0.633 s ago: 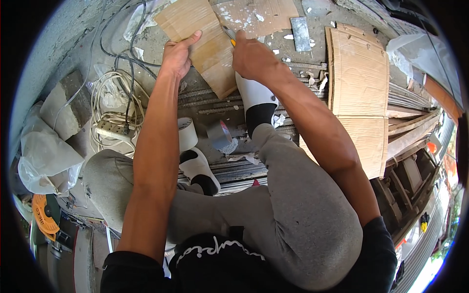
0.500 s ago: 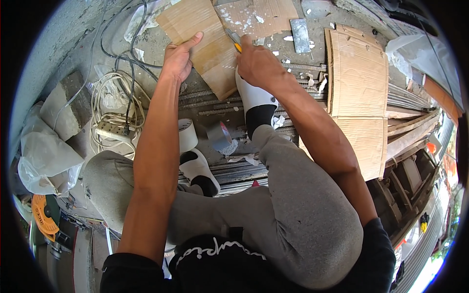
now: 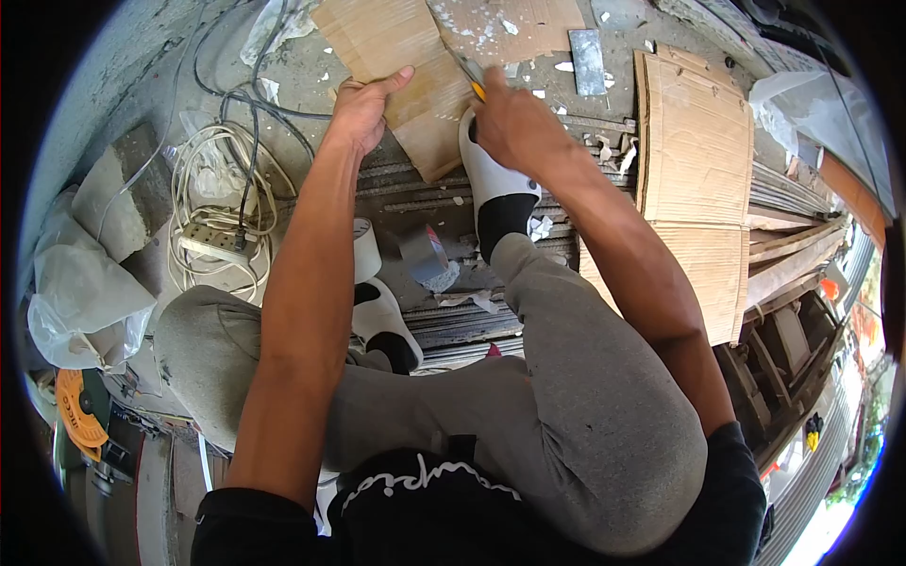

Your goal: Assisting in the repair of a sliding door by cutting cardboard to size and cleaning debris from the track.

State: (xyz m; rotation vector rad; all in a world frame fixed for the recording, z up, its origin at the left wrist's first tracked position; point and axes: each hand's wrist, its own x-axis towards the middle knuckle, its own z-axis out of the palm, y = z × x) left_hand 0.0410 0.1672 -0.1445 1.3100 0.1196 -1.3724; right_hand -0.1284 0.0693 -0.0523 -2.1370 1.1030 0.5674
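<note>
My left hand (image 3: 366, 111) is closed on the left edge of a brown cardboard piece (image 3: 415, 104), thumb lying on top. My right hand (image 3: 519, 127) grips a utility knife (image 3: 479, 91) with a yellow handle, its grey blade end against the cardboard's right edge. The exact contact of the blade is too small to tell. Below the right hand, my white shoe (image 3: 495, 179) stands by the cardboard's lower corner. Another flat cardboard sheet (image 3: 533, 28), speckled with white bits, lies beyond the knife.
Folded cardboard (image 3: 698, 141) lies at right beside wooden beams (image 3: 797, 259). A grey metal plate (image 3: 587, 61) is at the far side. At left are a power strip (image 3: 213, 241) with coiled cable and a plastic bag (image 3: 90, 292). Tape rolls (image 3: 423, 253) sit between my feet, near metal bars.
The view has shifted slightly. Both hands sit a little further right with the cardboard, and the knife has slid slightly toward me along its edge. Both grips are unchanged.
</note>
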